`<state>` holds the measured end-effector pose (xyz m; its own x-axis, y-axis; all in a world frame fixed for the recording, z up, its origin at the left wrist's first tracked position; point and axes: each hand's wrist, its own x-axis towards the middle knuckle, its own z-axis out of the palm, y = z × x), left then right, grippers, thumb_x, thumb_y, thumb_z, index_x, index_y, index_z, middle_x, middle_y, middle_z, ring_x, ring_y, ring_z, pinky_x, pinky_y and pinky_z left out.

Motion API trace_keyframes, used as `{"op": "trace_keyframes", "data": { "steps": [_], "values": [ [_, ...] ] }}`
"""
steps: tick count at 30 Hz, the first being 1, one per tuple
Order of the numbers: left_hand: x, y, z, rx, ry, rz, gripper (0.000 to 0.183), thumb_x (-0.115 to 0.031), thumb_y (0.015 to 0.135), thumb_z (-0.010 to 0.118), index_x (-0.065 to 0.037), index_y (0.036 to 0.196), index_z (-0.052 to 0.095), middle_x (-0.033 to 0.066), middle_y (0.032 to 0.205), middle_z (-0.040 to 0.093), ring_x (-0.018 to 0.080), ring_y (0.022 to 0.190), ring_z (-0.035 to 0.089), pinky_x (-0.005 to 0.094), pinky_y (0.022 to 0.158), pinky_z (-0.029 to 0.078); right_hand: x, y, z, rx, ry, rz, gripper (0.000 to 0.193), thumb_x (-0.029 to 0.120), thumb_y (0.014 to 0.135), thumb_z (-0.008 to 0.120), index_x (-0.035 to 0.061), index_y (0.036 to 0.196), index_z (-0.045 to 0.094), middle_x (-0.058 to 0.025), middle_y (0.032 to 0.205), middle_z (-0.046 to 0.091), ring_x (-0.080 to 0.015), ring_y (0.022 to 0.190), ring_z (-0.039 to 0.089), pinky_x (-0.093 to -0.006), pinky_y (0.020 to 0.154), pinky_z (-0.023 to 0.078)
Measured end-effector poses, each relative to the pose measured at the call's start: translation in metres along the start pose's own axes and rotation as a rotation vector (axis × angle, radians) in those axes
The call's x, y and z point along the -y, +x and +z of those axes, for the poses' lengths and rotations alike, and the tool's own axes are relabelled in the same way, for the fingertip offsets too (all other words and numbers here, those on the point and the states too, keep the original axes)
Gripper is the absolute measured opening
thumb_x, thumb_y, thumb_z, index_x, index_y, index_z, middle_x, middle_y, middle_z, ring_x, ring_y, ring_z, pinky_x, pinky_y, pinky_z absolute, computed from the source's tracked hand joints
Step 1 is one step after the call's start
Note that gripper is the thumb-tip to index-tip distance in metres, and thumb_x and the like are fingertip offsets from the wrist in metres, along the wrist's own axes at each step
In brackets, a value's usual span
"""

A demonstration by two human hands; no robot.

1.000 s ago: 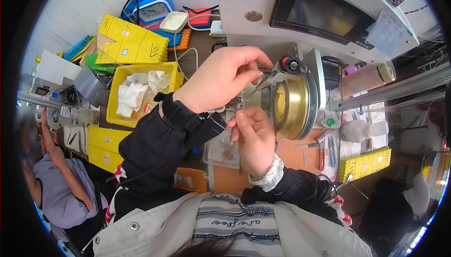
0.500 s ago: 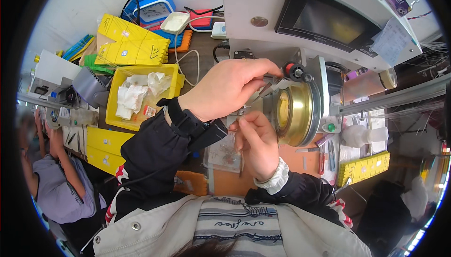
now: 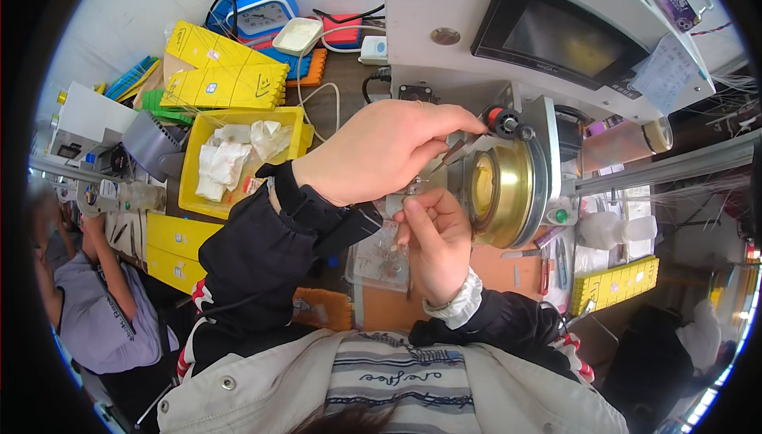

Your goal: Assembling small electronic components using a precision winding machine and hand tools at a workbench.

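Observation:
My left hand [image 3: 373, 152] reaches across the machine, its index finger stretched out to a small black and red roller [image 3: 504, 121]. The thumb is apart from that fingertip, and the other fingers are hidden. A slim dark pointed piece [image 3: 451, 154] slants beside the thumb. Below, my right hand [image 3: 436, 243] is closed, its thumb pressed to the bent index finger by a small metal fitting [image 3: 413, 188]. What the pinch holds is too small to make out. Right of both hands stands a brass-coloured drum [image 3: 508, 196], apart from the right hand.
A yellow bin [image 3: 190, 160] with crumpled tissue stands left, a clear tray [image 3: 373, 267] below my hands. A machine with a dark screen [image 3: 556, 33] rises behind. Cutters [image 3: 544, 275] and a yellow notched board [image 3: 615, 285] lie right. Another person [image 3: 107, 307] sits at far left.
My left index finger has stretched slightly further right, staying at the roller. The right hand keeps its pinch almost in place. The view has shifted slightly.

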<state>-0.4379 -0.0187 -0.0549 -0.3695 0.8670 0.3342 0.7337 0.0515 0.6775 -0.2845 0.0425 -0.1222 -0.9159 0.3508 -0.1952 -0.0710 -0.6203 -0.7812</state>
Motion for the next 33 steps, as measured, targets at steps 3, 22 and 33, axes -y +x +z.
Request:
{"op": "trace_keyframes", "data": {
  "steps": [3,22,33],
  "values": [
    [-0.001,0.001,-0.002,0.025,-0.029,-0.002,0.040,0.002,0.086,0.056,-0.010,0.124,0.063,0.0109,0.086,0.065,0.0235,0.072,0.061,0.0341,0.068,0.049,-0.001,-0.001,0.003,-0.018,0.002,-0.026,0.014,0.012,0.100,0.060,0.0001,0.097,0.055,-0.0080,0.087,0.064,-0.0104,0.066,0.058,-0.0250,0.062,0.051],
    [0.001,0.002,0.000,-0.029,-0.055,0.067,0.030,-0.001,0.090,0.054,-0.005,0.117,0.066,0.0107,0.098,0.068,0.0227,0.078,0.062,0.0327,0.072,0.050,0.003,-0.012,-0.008,0.128,-0.180,0.176,0.013,0.009,0.099,0.060,-0.0003,0.101,0.051,-0.0082,0.090,0.066,-0.0130,0.075,0.069,-0.0235,0.066,0.057],
    [-0.022,-0.012,-0.017,-0.121,-0.256,-0.246,0.028,-0.004,0.095,0.053,-0.003,0.122,0.062,0.0025,0.084,0.062,0.0099,0.073,0.060,0.0236,0.071,0.047,-0.011,-0.027,-0.010,0.272,-0.239,0.479,0.010,0.006,0.099,0.057,-0.0003,0.096,0.049,-0.0098,0.095,0.067,-0.0176,0.086,0.073,-0.0240,0.071,0.058]
  ]
}}
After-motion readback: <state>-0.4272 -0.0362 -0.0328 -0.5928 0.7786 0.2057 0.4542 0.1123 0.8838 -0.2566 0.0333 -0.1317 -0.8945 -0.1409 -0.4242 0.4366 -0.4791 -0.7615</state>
